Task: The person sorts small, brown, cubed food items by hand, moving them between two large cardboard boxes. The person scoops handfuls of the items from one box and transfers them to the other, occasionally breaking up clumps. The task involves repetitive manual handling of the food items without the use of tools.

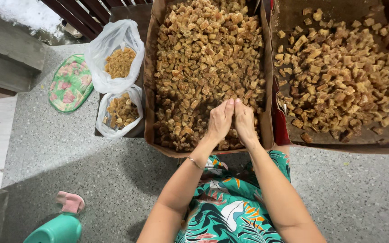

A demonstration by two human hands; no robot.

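My left hand (pixel 220 120) and my right hand (pixel 245 121) are pressed side by side, fingertips touching, cupped over a heap of small brown sugary chunks (pixel 203 58). The chunks fill a shallow cardboard box (pixel 149 85) straight ahead of me. Both hands rest on the near part of the heap; whether chunks lie inside the cupped palms is hidden. A thin bracelet sits on my left wrist.
A second cardboard box (pixel 338 146) with paler chunks stands at the right. Two clear plastic bags (pixel 113 49) (pixel 120 112) of the same pieces sit at the left, beside a flowered mat (pixel 70 83). A pink slipper (pixel 70 201) and a teal plastic stool (pixel 55 230) lie on the speckled floor.
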